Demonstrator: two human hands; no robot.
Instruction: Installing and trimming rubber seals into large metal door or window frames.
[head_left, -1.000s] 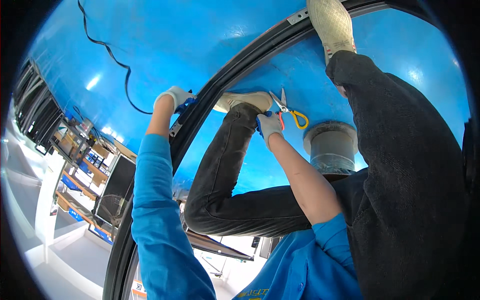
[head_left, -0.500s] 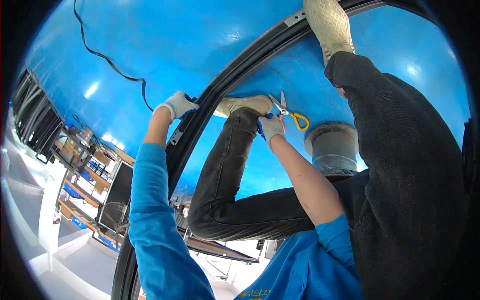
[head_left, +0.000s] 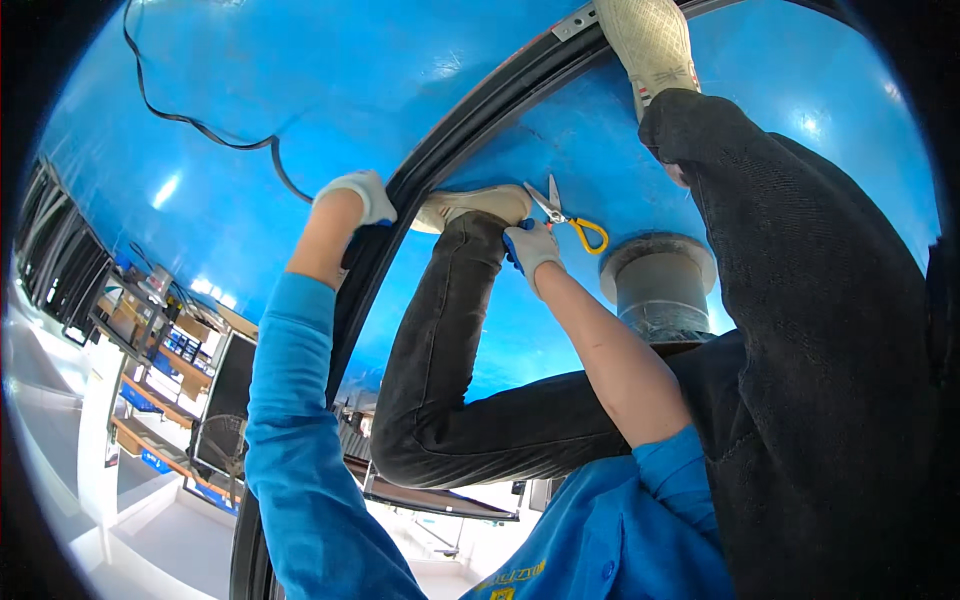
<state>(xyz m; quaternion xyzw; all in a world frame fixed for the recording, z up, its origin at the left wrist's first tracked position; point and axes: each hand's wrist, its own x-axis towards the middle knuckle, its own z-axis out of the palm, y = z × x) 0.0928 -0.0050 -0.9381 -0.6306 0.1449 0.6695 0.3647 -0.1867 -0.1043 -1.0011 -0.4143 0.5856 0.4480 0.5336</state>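
My left hand (head_left: 362,196), in a white glove with a blue palm, is closed at the outer edge of a curved black frame (head_left: 440,150). A long thin black strip (head_left: 230,144) runs across the blue surface and disappears under that hand. My fingertips are hidden there. My right hand (head_left: 533,246), gloved alike, has its fingers curled beside my lower leg, inside the frame's curve; what they hold, if anything, is hidden. Right next to it lie scissors (head_left: 557,214) with blades apart, one handle yellow and a bit of red showing near the glove.
The frame passes under my raised shoe (head_left: 650,45), beside a metal bracket (head_left: 575,22). A grey spool-like cylinder (head_left: 662,290) stands between my legs. Farther left are a bundle of black strips (head_left: 58,250), shelving (head_left: 170,360) and a fan (head_left: 220,440).
My left hand has turned and rolled over against the frame edge, its fingers now less visible. The right hand keeps its place by the scissors. The whole view has shifted slightly.
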